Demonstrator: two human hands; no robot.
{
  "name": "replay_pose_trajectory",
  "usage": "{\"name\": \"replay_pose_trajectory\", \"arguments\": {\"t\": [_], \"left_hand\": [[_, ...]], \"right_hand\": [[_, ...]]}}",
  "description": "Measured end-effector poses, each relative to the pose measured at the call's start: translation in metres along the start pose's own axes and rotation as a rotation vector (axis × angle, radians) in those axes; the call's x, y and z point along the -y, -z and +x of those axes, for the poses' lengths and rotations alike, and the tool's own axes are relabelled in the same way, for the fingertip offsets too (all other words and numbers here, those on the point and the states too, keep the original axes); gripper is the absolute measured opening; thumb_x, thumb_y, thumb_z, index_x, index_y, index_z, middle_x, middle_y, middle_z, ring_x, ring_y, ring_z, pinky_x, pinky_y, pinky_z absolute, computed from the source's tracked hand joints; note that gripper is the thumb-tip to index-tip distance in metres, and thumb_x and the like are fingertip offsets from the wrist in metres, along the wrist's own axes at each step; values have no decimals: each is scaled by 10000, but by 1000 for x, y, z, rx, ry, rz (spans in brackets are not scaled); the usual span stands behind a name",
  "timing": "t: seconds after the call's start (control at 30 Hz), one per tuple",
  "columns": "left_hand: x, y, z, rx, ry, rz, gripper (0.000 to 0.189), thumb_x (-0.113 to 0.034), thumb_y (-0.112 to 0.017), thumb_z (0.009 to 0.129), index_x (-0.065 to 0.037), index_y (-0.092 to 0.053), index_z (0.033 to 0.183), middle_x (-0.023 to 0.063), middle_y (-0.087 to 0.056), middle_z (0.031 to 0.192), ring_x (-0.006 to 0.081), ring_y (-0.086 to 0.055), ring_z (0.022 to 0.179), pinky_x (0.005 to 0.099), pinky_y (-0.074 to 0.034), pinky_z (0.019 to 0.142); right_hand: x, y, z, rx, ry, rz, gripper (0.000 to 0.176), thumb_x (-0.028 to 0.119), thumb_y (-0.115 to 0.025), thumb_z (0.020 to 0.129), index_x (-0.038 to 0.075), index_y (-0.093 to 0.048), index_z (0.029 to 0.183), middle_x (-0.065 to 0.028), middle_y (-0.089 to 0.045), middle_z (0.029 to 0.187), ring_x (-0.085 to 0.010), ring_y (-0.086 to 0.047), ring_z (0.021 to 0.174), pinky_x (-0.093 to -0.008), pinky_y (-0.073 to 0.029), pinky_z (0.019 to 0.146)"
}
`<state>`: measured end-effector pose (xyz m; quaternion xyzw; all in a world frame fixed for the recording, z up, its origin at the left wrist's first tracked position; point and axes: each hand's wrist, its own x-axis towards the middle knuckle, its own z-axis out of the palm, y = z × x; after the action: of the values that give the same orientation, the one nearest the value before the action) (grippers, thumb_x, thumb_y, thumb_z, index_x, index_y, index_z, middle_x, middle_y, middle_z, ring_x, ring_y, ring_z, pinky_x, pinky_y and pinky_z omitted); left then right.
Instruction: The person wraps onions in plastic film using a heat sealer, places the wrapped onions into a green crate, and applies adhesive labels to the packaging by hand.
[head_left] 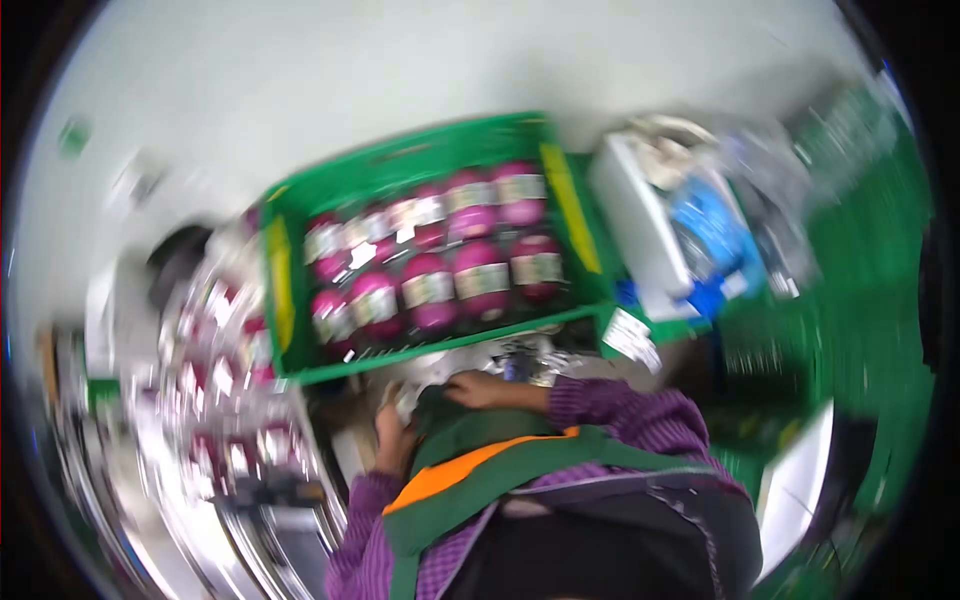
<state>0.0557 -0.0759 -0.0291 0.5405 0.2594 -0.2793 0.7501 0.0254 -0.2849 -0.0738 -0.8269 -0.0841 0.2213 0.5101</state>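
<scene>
Green crate (400,160) of magenta yarn balls (480,280)

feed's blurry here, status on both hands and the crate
Both low: left hand and right hand at a dark green bundle, grip unclear. Beyond them, green crate of magenta yarn balls, untouched. Blurred clutter between.

Light: bright, even, from overhead; pale floor (300,70) nearly washed out.
Blur: heavy motion smear throughout, worst at left and right edges.
Distortion: fisheye curve, black vignette in all 4 corners.
Sharpest: green crate (430,250), only moderately.
</scene>
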Motion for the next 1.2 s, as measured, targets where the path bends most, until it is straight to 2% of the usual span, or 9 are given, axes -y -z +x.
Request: {"name": "replay_pose_trajectory", "arguments": {"t": [0.03,0.13,0.23,0.37,0.8,0.87,1.07,1.13,1.2], "left_hand": [[3,4,9,-181,120,-10,214,-208,-463,950,-85,-590,1069,3,-608,867,86,-567,691,260,-452,546],[19,38,23,124,-257,717,237,-339,-528,922,-118,-578,991,6,-575,828,149,-551,705,276,-425,555],[11,19,39,-52,358,198,327,-301,-660,831,-111,-541,1069,1,-581,909,190,-570,800,365,-462,668],[21,25,73,-8,454,303,379,-129,-641,789,-59,-505,1136,68,-549,1026,252,-573,915,429,-486,834],[33,-35,93,322,365,681,561,20,-578,737,7,-396,1268,142,-576,1060,267,-605,901,367,-516,769],[24,-59,70,258,266,940,601,22,-580,730,2,-374,1294,138,-600,1007,250,-608,886,361,-510,741],[30,-69,63,196,116,708,634,7,-603,727,-21,-371,1316,137,-599,1005,250,-597,902,355,-500,726],[31,-63,68,193,44,810,657,-18,-632,728,-40,-364,1328,143,-600,1013,271,-595,922,396,-500,740],[50,-5,106,688,-897,1713,684,-136,-674,757,-138,-346,1357,176,-608,1077,337,-600,926,494,-486,785]], "right_hand": [[9,3,-4,-35,23,1,360,341,-548,876,3,-635,964,-216,-637,913,-357,-624,850,-431,-480,754],[15,9,-5,-26,-2,-15,368,376,-554,871,42,-621,1011,-194,-645,899,-356,-620,846,-448,-469,742],[13,17,-13,-75,-37,16,355,372,-554,870,51,-624,1007,-184,-650,903,-351,-622,837,-444,-470,727],[5,24,-25,-147,-87,16,350,370,-550,871,56,-624,1006,-170,-654,908,-349,-622,839,-442,-471,726],[-24,47,-103,-352,-291,85,376,396,-539,871,71,-627,1039,-168,-654,937,-336,-623,885,-423,-481,783],[-26,58,-116,-346,-260,99,373,381,-547,871,68,-623,1060,-167,-655,946,-327,-627,882,-413,-484,781],[-33,144,-163,-589,-59,138,354,296,-568,867,56,-614,1122,-149,-663,974,-293,-642,839,-385,-496,750],[-13,189,-183,-523,-223,206,345,301,-570,871,58,-632,1107,-153,-668,965,-290,-649,832,-382,-498,751],[-30,200,-178,-368,-268,94,368,331,-574,879,61,-631,1122,-177,-660,998,-265,-652,868,-367,-501,780]]}}
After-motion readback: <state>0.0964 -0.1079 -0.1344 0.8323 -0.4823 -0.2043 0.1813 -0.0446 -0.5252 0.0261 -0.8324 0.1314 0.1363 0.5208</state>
